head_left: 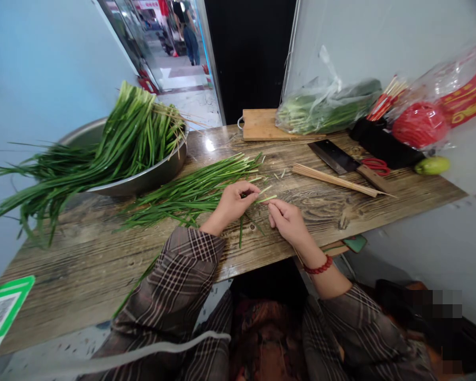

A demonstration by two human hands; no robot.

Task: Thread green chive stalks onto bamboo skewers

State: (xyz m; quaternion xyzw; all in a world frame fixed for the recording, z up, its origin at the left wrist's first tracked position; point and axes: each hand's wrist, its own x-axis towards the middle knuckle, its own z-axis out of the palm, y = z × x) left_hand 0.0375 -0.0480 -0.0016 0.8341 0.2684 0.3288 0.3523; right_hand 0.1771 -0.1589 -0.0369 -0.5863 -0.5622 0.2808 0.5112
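My left hand (pixel 236 202) is closed in a pinch on a few garlic chives, their pale cut ends (pixel 266 199) sticking out to the right. Beside it, my right hand (pixel 286 219) has its fingertips pressed together close to those ends. It pinches a thin skewer, mostly hidden by the hand; a slim length shows below the palm. Under and left of my left hand, loose garlic chives (pixel 198 182) lie spread on the wooden table (pixel 83 280). To the right rests a bundle of bamboo skewers (pixel 335 180).
A metal basin (pixel 143 182) heaped with chives (pixel 130 127), skewers poking out, stands at the left. Behind are a cutting board (pixel 259 126) and bagged greens (pixel 325 108). A cleaver (pixel 333 157), red-handled scissors (pixel 376 166) and a green fruit (pixel 432 165) lie right.
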